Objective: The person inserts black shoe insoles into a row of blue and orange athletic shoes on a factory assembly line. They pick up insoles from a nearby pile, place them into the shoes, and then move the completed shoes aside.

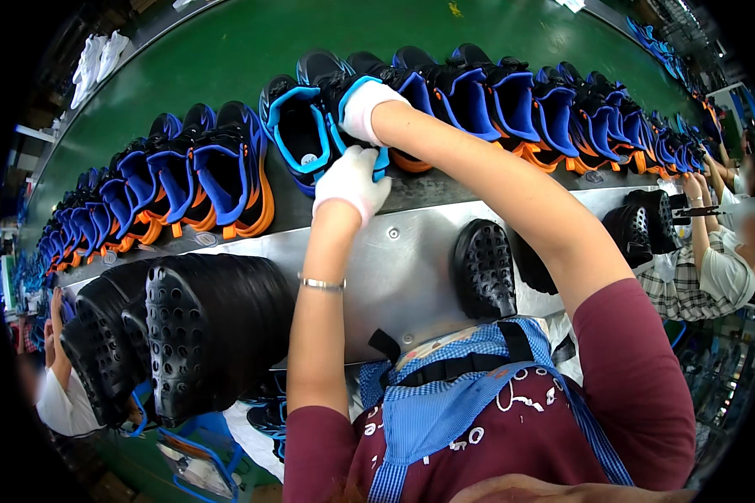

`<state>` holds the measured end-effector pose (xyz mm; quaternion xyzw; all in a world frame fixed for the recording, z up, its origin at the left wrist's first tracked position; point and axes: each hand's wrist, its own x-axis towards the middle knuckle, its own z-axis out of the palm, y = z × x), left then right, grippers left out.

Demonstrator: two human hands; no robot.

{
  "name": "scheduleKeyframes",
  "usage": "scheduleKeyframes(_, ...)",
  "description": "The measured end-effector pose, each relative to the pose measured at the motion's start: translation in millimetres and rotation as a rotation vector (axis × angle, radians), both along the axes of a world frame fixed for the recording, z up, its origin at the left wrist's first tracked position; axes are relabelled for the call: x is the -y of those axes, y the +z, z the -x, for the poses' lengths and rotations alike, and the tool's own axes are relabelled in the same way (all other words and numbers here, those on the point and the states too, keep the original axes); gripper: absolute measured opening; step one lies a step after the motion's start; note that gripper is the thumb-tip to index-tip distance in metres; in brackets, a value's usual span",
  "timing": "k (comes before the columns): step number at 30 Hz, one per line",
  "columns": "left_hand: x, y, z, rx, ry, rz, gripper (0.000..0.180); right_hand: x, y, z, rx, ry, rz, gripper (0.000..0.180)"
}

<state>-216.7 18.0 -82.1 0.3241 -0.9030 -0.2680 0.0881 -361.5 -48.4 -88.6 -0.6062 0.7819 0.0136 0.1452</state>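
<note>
A black sneaker with light-blue lining (341, 144) stands on the green table, its heel toward me. My left hand (352, 181), in a white glove, is closed on the heel of this sneaker. Above it, my right hand (372, 111), also gloved in white, reaches down at the collar opening; its fingers are hidden by the hand and the shoe. Close on the left is another sneaker with light-blue lining (298, 134), a round pale sticker on its insole.
Black sneakers with dark-blue lining and orange soles (226, 180) line the green table (226, 54) on both sides. Along the near metal ledge (377, 277) sit black perforated shoe-shaped forms (180, 327) (485, 268). White shoes (101, 63) lie far left; co-workers sit at both sides.
</note>
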Motion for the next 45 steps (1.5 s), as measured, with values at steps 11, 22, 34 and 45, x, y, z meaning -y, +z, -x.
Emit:
scheduleKeyframes(11,27.0,-19.8,29.7,0.330,-0.042,-0.051,0.030,-14.6,16.3,-20.5,0.249,-0.201,0.202,0.041)
scheduleKeyframes(22,24.2,7.7,26.0,0.434,0.182,-0.265,0.048,-112.5,85.7,12.0,0.207,0.299,0.142,0.042)
scheduleKeyframes(34,-76.3,28.8,-13.2,-0.288,0.286,0.219,0.039,-397.2,78.2,5.7,0.048,0.121,0.092,0.059)
scheduleKeyframes(45,-139.3,25.3,-6.4,-0.543,0.085,-0.896,0.046,-398.3,132.2,17.4,0.299,0.057,0.315,0.056)
